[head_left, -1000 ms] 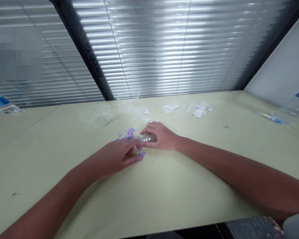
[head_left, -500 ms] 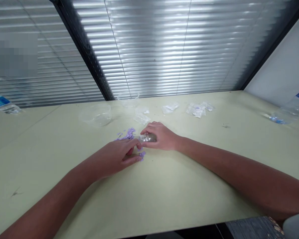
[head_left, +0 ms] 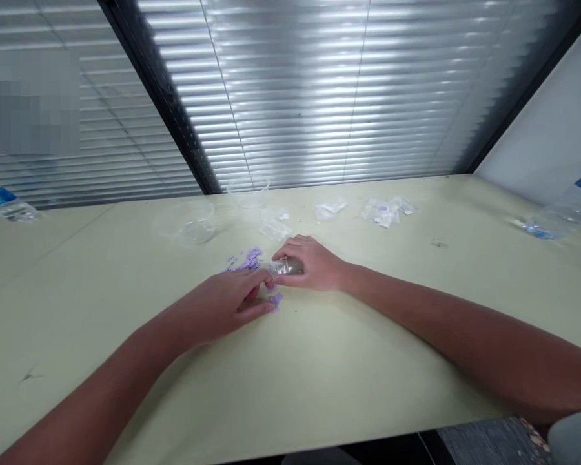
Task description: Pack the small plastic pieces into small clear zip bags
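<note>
My right hand (head_left: 312, 263) is closed round a small clear plastic bag (head_left: 286, 266), lying low over the table with the bag's mouth towards the left. My left hand (head_left: 244, 295) rests on the table beside that mouth, its index fingertip close to the bag and its thumb apart below. Small purple paper-like pieces (head_left: 252, 258) form a loose pile just beyond the left hand. A few more purple pieces (head_left: 275, 299) lie by the left thumb and index finger. The left hand's other fingers curl under and are partly hidden.
Behind the hands stand clear plastic bowls (head_left: 197, 230) and flat clear bags (head_left: 274, 226). More bags (head_left: 387, 212) lie further right. Water bottles are at the left (head_left: 10, 201) and right (head_left: 547, 226) sides. Window blinds (head_left: 290, 97) rise behind the table (head_left: 368, 368).
</note>
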`<state>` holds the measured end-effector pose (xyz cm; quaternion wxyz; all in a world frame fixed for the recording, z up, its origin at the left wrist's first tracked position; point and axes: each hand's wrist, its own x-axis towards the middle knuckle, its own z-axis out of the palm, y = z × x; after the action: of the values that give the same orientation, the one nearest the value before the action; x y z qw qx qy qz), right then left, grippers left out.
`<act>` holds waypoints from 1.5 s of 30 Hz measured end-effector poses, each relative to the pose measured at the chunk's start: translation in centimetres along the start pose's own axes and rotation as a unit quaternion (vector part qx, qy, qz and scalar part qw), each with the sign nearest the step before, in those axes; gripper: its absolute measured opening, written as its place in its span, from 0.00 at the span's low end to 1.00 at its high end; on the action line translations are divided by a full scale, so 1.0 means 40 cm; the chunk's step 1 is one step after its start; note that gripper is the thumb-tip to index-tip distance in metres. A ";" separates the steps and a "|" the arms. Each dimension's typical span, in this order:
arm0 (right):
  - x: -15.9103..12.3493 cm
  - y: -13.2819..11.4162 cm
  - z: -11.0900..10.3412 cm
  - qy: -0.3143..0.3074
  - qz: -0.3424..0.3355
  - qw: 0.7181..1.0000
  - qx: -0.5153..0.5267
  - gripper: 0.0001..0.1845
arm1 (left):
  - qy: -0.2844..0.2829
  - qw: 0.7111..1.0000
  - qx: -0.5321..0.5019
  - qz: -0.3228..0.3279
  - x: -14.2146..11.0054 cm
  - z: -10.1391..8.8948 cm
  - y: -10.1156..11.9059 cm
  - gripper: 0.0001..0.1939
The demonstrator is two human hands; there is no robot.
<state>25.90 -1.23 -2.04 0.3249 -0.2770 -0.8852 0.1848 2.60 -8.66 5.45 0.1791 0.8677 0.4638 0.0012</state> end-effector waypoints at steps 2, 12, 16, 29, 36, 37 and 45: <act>0.000 -0.001 0.000 -0.001 0.000 1.000 -0.002 0.19 | 0.001 1.000 0.002 0.002 0.000 0.000 0.000 0.13; 0.001 -0.003 -0.005 -0.008 0.003 1.000 -0.004 0.20 | -0.011 1.000 0.005 -0.005 -0.001 -0.001 0.001 0.15; 0.001 -0.003 -0.006 -0.010 0.007 1.000 -0.004 0.20 | -0.011 1.000 0.003 -0.004 -0.002 0.000 0.001 0.16; 0.000 -0.001 -0.003 -0.004 0.003 1.000 -0.004 0.20 | -0.022 1.000 0.003 -0.005 -0.002 -0.008 0.009 0.16; 0.000 0.003 -0.001 -0.004 0.004 1.000 -0.002 0.21 | -0.014 1.000 -0.001 -0.002 -0.003 -0.002 0.005 0.15; 0.000 0.002 -0.001 -0.004 0.004 1.000 -0.004 0.20 | -0.013 1.000 -0.002 -0.002 -0.003 -0.001 0.004 0.15; 0.001 -0.006 -0.005 -0.004 0.003 1.000 -0.003 0.19 | -0.011 1.000 -0.005 -0.001 0.002 0.000 0.000 0.15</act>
<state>25.92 -1.36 -1.74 0.3202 -0.2797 -0.8863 0.1837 2.64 -8.58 5.42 0.1885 0.8663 0.4625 -0.0061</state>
